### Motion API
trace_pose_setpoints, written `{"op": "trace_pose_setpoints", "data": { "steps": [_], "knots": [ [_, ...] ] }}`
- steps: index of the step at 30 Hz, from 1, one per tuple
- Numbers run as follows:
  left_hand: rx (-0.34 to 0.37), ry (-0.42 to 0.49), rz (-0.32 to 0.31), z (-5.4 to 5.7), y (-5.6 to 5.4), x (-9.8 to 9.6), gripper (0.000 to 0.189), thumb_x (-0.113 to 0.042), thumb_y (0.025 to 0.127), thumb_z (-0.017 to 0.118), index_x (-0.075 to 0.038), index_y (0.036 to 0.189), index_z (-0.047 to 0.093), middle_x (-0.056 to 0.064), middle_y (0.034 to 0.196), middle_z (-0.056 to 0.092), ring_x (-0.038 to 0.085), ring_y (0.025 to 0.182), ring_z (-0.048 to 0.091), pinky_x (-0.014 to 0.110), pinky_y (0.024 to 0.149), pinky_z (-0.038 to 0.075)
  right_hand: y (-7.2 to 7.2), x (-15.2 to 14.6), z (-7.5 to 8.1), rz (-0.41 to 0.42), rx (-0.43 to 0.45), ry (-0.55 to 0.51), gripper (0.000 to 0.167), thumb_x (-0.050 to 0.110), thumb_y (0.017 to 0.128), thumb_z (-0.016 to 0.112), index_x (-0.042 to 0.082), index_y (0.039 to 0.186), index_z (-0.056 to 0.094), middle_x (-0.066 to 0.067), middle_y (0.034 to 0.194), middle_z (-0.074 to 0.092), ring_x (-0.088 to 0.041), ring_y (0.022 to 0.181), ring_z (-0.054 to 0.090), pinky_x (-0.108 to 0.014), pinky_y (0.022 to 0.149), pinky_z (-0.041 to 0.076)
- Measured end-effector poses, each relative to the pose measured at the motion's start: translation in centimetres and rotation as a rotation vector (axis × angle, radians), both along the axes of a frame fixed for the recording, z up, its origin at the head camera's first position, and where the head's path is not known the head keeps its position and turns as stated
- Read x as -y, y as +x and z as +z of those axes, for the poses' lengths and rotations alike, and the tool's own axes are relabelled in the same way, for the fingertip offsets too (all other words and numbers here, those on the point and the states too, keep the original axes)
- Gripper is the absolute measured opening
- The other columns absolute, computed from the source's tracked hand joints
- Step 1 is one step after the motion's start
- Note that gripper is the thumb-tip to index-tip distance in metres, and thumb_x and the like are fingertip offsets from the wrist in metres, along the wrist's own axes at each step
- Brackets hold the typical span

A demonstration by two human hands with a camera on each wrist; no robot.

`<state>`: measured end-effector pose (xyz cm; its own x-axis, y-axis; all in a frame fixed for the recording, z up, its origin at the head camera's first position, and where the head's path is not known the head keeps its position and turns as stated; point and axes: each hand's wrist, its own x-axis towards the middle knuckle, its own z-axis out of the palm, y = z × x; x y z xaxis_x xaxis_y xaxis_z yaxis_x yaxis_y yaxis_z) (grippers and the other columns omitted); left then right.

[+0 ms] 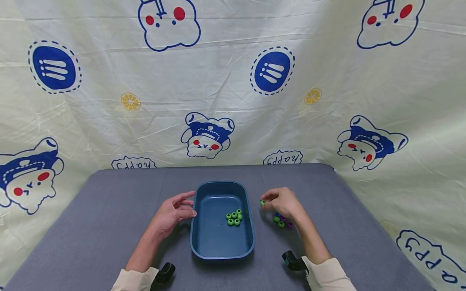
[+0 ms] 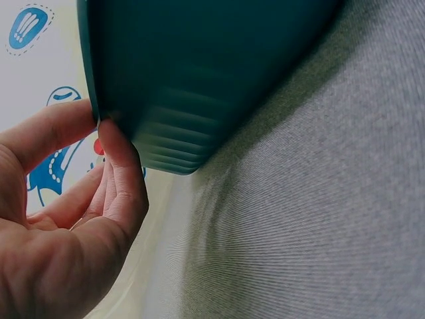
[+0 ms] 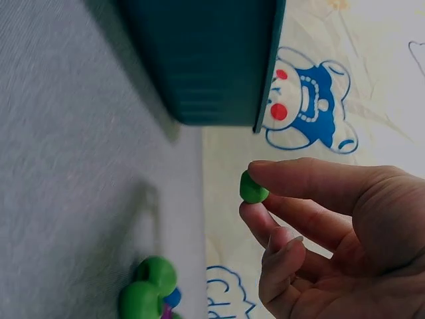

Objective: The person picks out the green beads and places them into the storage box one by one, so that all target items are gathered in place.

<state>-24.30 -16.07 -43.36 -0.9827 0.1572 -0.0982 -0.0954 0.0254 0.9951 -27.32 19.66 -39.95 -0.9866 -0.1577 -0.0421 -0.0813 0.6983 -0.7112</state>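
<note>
Right fingers (image 3: 305,181) pinch green bead (image 3: 253,190), clear of tray rim (image 1: 250,214).

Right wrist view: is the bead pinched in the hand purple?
No, the bead pinched by the right hand is plainly green.

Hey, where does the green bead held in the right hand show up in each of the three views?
Head: the green bead is right of and below centre, in the right hand.
Left wrist: not in it.
Right wrist: just right of and below centre.
Shared landmark: the blue tray.
</note>
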Motion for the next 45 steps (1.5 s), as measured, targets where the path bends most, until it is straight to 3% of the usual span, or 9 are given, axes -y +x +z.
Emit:
{"op": "trace_pose_setpoints", "data": {
  "steps": [14,20,45],
  "knots": [
    [-0.006,0.014,-0.017,0.4,0.1,0.0,0.066,0.002,0.089,0.072,-0.003,0.15,0.046,0.022,0.123,0.058,0.013,0.086,0.069,0.028,0.084,0.06,1.2,2.4,0.9,0.01,-0.134,-0.026,0.019,0.013,0.086,0.077,0.01,0.105,0.079,-0.003,0.096,0.074,-0.018,0.087,0.066,-0.035,0.071,0.053],
    [-0.006,0.012,-0.016,0.3,0.1,0.0,0.065,0.002,0.09,0.071,-0.002,0.15,0.046,0.022,0.123,0.058,0.014,0.086,0.069,0.029,0.084,0.06,1.7,3.6,1.2,-0.005,-0.137,-0.049,0.018,0.012,0.086,0.078,0.012,0.104,0.079,-0.003,0.096,0.074,-0.018,0.084,0.065,-0.032,0.067,0.051],
    [0.018,0.008,0.017,-0.1,-0.2,0.0,0.064,0.004,0.088,0.072,-0.007,0.147,0.051,0.017,0.118,0.06,0.016,0.087,0.07,0.028,0.082,0.06,3.3,7.4,0.6,0.083,-0.132,-0.092,0.014,0.009,0.083,0.081,0.013,0.096,0.076,-0.001,0.089,0.07,-0.017,0.079,0.058,-0.029,0.065,0.051]
  ]
}}
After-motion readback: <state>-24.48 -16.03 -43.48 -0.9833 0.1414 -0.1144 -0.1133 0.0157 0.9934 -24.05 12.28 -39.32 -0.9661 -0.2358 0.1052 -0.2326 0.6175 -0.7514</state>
